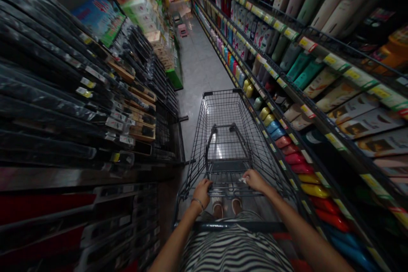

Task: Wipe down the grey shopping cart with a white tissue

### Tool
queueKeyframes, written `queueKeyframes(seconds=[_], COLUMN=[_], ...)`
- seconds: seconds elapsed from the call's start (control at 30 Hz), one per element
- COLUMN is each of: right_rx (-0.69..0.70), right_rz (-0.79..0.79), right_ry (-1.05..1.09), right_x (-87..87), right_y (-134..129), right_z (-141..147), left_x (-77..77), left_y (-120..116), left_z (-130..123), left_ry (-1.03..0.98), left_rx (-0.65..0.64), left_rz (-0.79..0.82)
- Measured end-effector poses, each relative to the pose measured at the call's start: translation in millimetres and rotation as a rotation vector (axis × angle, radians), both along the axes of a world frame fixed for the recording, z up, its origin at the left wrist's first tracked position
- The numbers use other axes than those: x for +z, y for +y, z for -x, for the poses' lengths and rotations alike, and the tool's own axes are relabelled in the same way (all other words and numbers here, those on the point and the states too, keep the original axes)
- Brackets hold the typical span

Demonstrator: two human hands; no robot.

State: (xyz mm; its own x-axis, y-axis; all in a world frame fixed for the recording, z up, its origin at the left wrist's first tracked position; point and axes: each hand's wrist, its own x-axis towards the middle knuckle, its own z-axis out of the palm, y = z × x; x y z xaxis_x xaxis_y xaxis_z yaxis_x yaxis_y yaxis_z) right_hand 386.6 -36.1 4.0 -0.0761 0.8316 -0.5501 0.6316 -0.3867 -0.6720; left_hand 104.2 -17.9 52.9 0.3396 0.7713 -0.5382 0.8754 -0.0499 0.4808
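A dark wire shopping cart [223, 97] stands in front of me, and its basket holds no goods that I can see. Over the near end of the basket, my left hand [201, 191] is closed, with something small and dark at its fingertips that I cannot make out. A bracelet circles that wrist. My right hand [254, 179], also over the near end, pinches a small white scrap [242, 180] whose kind is unclear. Closer to my body runs the cart handle [236, 226], with neither hand on it.
Shelves of bottles [274, 127] with price tags line the right side, close to the cart. Packaged dark goods [63, 93] fill the left racks, whose base bars [188, 162] stick out toward the cart. Ahead, a pink stool [182, 30] stands on the grey aisle floor [200, 59].
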Motion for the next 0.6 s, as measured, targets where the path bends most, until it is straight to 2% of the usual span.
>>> queueKeyframes(seconds=[0.13, 0.4, 0.6], right_rx=[0.013, -0.041, -0.029], right_rz=[-0.023, 0.032, 0.061], right_ry=[0.03, 0.003, 0.007], right_x=[1.0, 0.4, -3.9], right_y=[-2.5, -4.5, 0.1], right_z=[0.2, -33.8, -10.5], left_x=[0.2, -1.9, -3.8], left_y=[0.1, 0.3, 4.4], left_z=[0.5, -0.1, -2.4], left_ry=[0.012, 0.024, 0.066], left_rx=[-0.006, -0.029, -0.044], left_rz=[-0.001, 0.007, 0.023])
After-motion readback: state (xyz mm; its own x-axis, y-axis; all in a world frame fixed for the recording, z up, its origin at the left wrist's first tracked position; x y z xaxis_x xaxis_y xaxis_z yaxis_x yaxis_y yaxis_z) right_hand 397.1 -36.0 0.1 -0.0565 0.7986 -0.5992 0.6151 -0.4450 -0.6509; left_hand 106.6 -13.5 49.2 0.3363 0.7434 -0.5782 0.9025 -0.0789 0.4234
